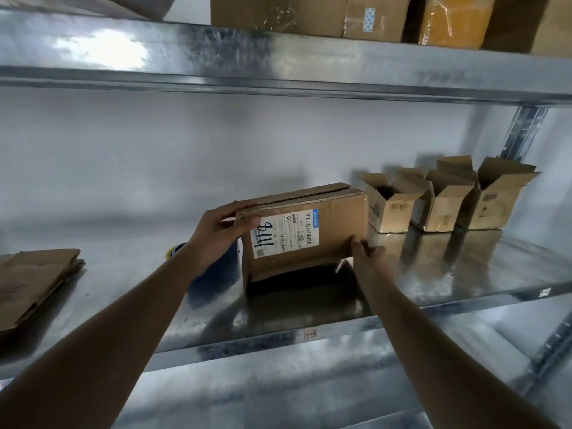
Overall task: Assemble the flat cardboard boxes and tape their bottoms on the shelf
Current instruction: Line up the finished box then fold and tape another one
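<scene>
Two hands hold one brown box [305, 230] in the middle of the metal shelf [464, 267]. The left hand [216, 233] grips its top corner at 9 o'clock, fingers curled over the edge. The right hand [366, 253] holds the bottom corner at 4 o'clock, fingers bent around it. The box has a white label [284, 235]. Three open boxes [445, 199] stand in a row at 2 o'clock. Flat boxes [34, 283] lie stacked at 9 o'clock, well apart.
</scene>
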